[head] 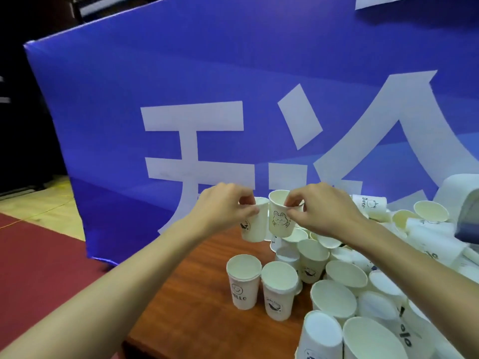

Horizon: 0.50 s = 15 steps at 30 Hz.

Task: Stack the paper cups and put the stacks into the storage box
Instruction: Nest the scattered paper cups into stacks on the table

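Head view: a white rabbit-printed paper cup [281, 218] is being pinched by the right hand's [324, 211] fingers [291, 202] and a second white paper cup [255, 225] gripped by the left hand [223, 206], above a brown wooden surface [207, 294] where heaped white cups [344, 275] are being backed by a blue banner [155, 73].

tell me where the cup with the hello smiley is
In the head view, the hello cup stands upright on the wooden table, low and centre, at the left edge of the pile, beside another upright cup on its right.
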{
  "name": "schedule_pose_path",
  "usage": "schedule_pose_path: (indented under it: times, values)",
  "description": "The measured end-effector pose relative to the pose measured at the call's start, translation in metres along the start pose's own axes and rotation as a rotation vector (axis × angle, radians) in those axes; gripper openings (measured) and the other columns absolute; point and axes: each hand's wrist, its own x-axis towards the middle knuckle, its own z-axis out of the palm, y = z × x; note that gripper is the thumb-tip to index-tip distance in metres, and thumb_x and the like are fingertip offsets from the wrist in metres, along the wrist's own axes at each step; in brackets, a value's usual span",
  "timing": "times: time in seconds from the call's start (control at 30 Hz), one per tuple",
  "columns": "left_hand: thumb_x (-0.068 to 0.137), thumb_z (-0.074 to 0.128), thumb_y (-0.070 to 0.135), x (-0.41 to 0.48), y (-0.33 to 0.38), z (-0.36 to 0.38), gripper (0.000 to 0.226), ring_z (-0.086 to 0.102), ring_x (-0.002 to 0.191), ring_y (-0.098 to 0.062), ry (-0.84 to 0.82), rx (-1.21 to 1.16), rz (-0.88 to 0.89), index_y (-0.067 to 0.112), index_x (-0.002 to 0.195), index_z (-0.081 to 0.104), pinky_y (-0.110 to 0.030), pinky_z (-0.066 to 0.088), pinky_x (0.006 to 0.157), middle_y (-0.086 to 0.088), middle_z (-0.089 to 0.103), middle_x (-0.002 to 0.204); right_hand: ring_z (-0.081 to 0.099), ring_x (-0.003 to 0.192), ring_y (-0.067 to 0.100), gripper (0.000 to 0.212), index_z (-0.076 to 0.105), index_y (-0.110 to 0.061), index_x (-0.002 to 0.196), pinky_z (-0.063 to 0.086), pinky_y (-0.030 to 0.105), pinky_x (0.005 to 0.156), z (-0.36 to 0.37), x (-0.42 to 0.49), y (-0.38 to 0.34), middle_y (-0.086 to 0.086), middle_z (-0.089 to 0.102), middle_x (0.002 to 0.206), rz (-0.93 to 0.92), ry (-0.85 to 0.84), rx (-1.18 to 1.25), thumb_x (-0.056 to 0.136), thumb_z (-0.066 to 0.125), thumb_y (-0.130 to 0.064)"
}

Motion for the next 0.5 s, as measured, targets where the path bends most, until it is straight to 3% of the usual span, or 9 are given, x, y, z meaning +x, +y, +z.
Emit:
schedule_pose_path:
  times: [0.17,0.3,0.37,0.5]
  values:
    - [0.088,0.061,0.054,-0.038,-0.010,-0.006,0.025,0.059,0.073,-0.002,0.030,0.061,0.035,0.032,0.091,0.072,-0.020,0.042,0.056,0.018,0.065,0.078,0.064,0.082,0.013,0.016,0.070,-0.038,0.086,0.047,0.028,0.064,0.003,-0.018,-0.022,-0.016,0.072,0.087,-0.067,-0.036,-0.008,0.077,0.057,-0.041]
    - [0.088,0.063,0.055,-0.052,-0.013,-0.005,0.026,0.062,0.074,-0.002,0.020,0.025,0.036,0.032,0.094,0.074,-0.024,0.053,0.062,0.016,0.070,0.082,0.061,0.081,0.011,0.018,0.069,-0.037,0.081,0.037,0.027,0.062,0.006,-0.029,-0.028,-0.016,0.068,0.082,-0.107,-0.040,-0.048,0.072,0.055,-0.041]
    - [0.088,0.063,0.056,-0.056,-0.013,0.000,0.027,0.062,0.074,-0.001,0.003,0.006,0.038,0.032,0.093,0.074,-0.023,0.053,0.061,0.017,0.069,0.080,0.058,0.081,0.012,0.017,0.069,-0.038,0.080,0.033,0.026,0.059,0.006,-0.035,-0.028,-0.012,0.065,0.080,-0.115,-0.038,-0.060,0.071,0.055,-0.043]
    - [0.086,0.062,0.058,-0.064,-0.012,0.012,0.026,0.060,0.071,-0.002,-0.030,-0.013,0.042,0.033,0.087,0.072,-0.021,0.046,0.056,0.019,0.059,0.069,0.059,0.080,0.008,0.018,0.069,-0.040,0.080,0.038,0.025,0.060,0.006,-0.044,-0.024,-0.018,0.066,0.078,-0.088,-0.080,-0.048,0.069,0.055,-0.044]
